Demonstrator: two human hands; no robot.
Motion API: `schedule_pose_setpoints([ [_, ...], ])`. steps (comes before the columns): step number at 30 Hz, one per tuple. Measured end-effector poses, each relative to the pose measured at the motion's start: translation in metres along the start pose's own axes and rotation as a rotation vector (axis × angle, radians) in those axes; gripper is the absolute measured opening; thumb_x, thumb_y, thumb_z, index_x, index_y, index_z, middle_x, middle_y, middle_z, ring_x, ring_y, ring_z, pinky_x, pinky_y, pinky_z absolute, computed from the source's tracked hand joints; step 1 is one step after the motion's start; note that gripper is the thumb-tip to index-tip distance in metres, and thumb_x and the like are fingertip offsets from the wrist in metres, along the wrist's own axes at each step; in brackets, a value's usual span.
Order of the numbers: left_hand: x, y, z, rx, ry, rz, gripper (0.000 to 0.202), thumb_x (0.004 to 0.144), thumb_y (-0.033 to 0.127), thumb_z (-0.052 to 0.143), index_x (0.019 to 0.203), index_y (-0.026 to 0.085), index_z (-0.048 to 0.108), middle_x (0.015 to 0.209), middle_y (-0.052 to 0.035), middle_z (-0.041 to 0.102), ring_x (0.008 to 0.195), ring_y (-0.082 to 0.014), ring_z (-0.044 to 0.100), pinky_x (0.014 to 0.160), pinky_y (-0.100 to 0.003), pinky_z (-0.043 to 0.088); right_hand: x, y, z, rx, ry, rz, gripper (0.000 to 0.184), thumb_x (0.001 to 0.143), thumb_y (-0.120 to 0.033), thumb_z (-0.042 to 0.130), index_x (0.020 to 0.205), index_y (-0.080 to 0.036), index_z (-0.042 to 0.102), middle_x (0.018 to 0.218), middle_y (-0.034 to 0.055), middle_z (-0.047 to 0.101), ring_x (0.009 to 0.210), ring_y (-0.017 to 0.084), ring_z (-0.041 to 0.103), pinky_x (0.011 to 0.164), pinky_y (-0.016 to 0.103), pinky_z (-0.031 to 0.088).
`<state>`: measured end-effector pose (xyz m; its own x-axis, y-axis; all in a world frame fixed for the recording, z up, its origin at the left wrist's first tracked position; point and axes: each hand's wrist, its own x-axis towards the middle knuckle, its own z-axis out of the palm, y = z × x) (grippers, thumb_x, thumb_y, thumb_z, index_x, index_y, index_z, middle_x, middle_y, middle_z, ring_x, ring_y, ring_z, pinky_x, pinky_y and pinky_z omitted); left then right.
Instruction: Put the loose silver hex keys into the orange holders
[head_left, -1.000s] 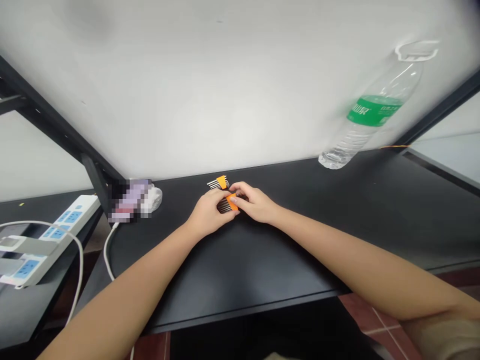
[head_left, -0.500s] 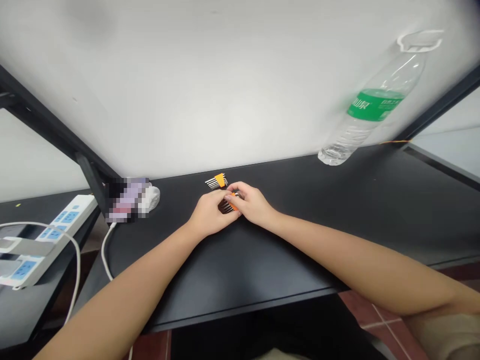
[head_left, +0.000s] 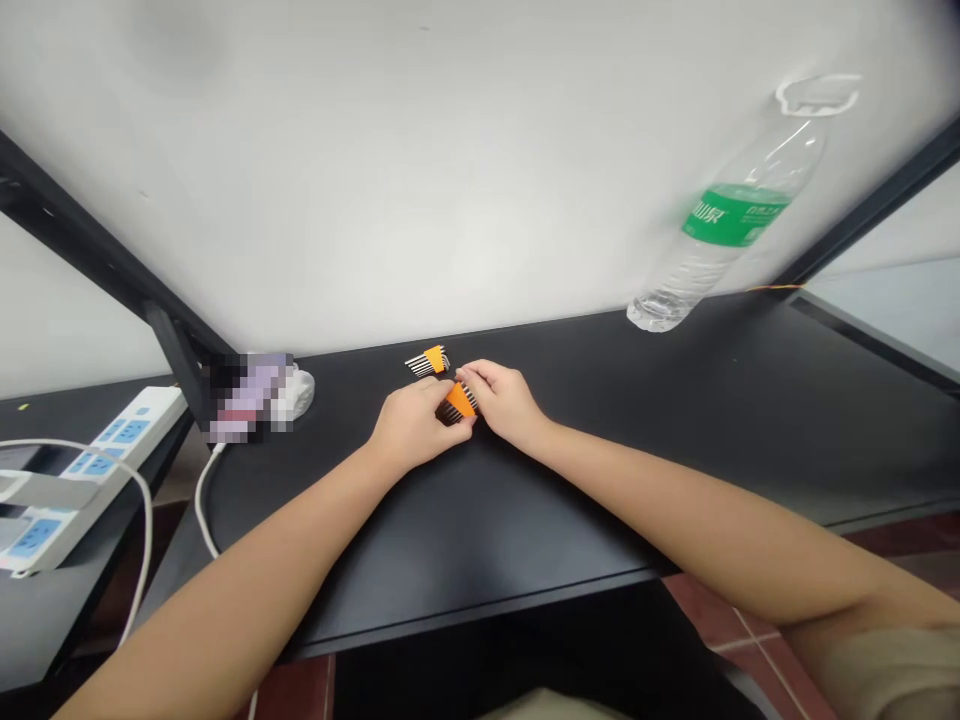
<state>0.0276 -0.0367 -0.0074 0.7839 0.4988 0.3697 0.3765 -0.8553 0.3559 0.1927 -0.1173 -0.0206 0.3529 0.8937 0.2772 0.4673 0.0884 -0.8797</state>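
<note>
My left hand (head_left: 420, 422) is closed round a hex key set (head_left: 460, 400), several metal keys in an orange holder, gripping it between thumb and fingers just over the black table. On the right side of that set, my right hand (head_left: 504, 400) has its fingers curled and thumb and fingertips pinched together at the holder's upper corner. Whatever lies between those fingertips is too small to make out. A second hex key set (head_left: 429, 361), with a yellow-orange holder, rests on the table just behind my hands, its long ends pointing left.
A large clear bottle (head_left: 720, 215) with a green label stands at the back right against the white wall. To the left are a blurred-out item (head_left: 251, 395) with a white cable (head_left: 204, 490) and a white power strip (head_left: 97, 470). Black metal struts (head_left: 97, 245) slope at both sides.
My right fingers have drawn back from over the orange holder, so more of it shows in my left hand. The view has shifted slightly.
</note>
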Motion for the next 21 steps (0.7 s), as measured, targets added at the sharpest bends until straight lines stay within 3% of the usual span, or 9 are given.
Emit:
schedule_pose_setpoints([
  [5, 0.000, -0.002, 0.001, 0.016, -0.053, -0.009, 0.021, 0.082, 0.042, 0.070, 0.086, 0.022, 0.065, 0.085, -0.0030, 0.067, 0.079, -0.0198, 0.063, 0.068, -0.031, 0.049, 0.006, 0.005, -0.003, -0.393, -0.118, -0.080, 0.043, 0.109, -0.043, 0.034, 0.093, -0.021, 0.067, 0.088, 0.0026, 0.074, 0.075, 0.015, 0.065, 0.070, 0.026, 0.044],
  [9, 0.002, -0.002, 0.004, 0.034, -0.093, 0.000, 0.022, 0.082, 0.042, 0.071, 0.088, 0.021, 0.066, 0.087, -0.0053, 0.067, 0.082, -0.0225, 0.064, 0.072, -0.034, 0.052, 0.007, 0.005, -0.002, -0.553, -0.182, -0.107, 0.044, 0.109, -0.042, 0.035, 0.082, -0.021, 0.063, 0.075, 0.0035, 0.069, 0.065, 0.016, 0.059, 0.065, 0.029, 0.036],
  [17, 0.001, -0.002, 0.010, 0.092, -0.101, 0.031, 0.022, 0.088, 0.043, 0.066, 0.085, 0.020, 0.067, 0.087, -0.0079, 0.060, 0.084, -0.0240, 0.060, 0.075, -0.037, 0.052, 0.002, 0.008, -0.002, -0.816, -0.254, -0.124, 0.027, 0.106, -0.037, 0.043, 0.097, -0.021, 0.063, 0.080, 0.0077, 0.067, 0.066, 0.021, 0.057, 0.061, 0.032, 0.030],
  [21, 0.000, -0.003, 0.011, 0.138, -0.096, 0.069, 0.022, 0.091, 0.041, 0.063, 0.089, 0.020, 0.070, 0.090, -0.0088, 0.059, 0.085, -0.0241, 0.058, 0.077, -0.038, 0.052, 0.002, 0.008, -0.001, -0.899, -0.224, -0.123, 0.030, 0.106, -0.036, 0.038, 0.110, -0.021, 0.064, 0.099, 0.0136, 0.064, 0.079, 0.025, 0.057, 0.068, 0.035, 0.034],
])
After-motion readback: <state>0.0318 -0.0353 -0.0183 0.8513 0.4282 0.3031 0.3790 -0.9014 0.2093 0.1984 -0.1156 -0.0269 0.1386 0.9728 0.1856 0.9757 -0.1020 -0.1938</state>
